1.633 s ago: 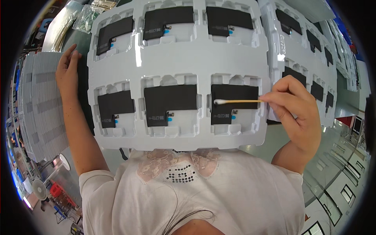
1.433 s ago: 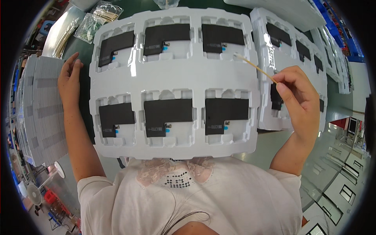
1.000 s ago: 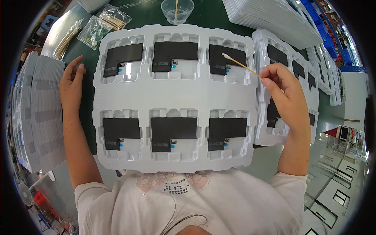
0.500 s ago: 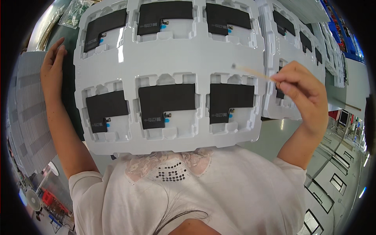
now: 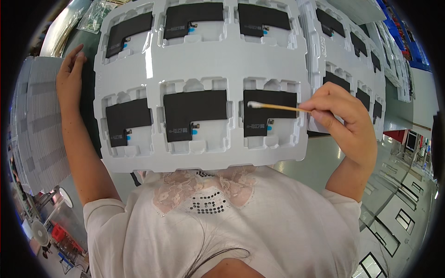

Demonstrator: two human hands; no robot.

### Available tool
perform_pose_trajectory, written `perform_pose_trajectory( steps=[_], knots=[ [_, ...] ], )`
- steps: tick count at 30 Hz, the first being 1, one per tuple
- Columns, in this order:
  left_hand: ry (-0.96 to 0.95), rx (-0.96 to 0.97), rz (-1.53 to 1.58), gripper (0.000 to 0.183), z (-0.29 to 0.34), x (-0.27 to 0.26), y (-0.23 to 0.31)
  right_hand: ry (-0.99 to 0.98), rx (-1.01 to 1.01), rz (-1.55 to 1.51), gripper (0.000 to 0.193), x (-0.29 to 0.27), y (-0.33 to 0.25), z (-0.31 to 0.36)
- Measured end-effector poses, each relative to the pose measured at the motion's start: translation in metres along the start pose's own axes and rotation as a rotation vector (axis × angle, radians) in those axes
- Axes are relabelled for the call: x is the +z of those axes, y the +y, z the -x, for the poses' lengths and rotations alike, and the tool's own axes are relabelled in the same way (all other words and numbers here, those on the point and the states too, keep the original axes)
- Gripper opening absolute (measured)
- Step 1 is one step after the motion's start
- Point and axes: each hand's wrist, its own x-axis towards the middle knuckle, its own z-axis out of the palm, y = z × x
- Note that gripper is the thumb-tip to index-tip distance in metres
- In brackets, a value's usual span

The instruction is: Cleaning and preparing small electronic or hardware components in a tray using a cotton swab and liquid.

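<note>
My right hand (image 5: pixel 345 120) pinches the wooden stick of a cotton swab (image 5: pixel 278 107). The swab's white tip is over the black L-shaped battery (image 5: pixel 273 97) in the near right pocket of a white plastic tray (image 5: pixel 194 67); whether it touches the surface I cannot tell. Similar flat batteries sit in the other pockets, such as the near middle battery (image 5: pixel 199 104) and the near left battery (image 5: pixel 129 115), each with a small connector and a blue tab. My left hand (image 5: pixel 72 69) rests beside the tray's left side, fingers stretched out and holding nothing.
On the right stands a second white tray (image 5: pixel 317 51) with more black batteries. Stacked pale trays (image 5: pixel 41 125) rise at the left. A clear bag (image 5: pixel 95 16) lies at the far left on the dark green table surface (image 5: pixel 92 41).
My right hand has brought the cotton swab nearer to me, from over the tray's middle band to over the near right battery. My left hand has shifted slightly right in the view.
</note>
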Motion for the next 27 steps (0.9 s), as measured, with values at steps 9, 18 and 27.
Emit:
perform_pose_trajectory(
  steps=[9,18,27],
  knots=[
    [-0.005,0.028,0.045,0.032,0.006,0.003,0.001,0.178,0.025,-0.024,0.024,-0.009,0.003,-0.019],
    [0.016,-0.004,0.066,0.030,0.014,0.004,0.017,0.367,0.022,0.182,0.021,-0.008,0.010,-0.062],
    [-0.016,-0.020,0.036,0.030,0.015,0.005,0.024,0.510,-0.131,0.506,0.017,-0.005,0.023,-0.089]
  ],
)
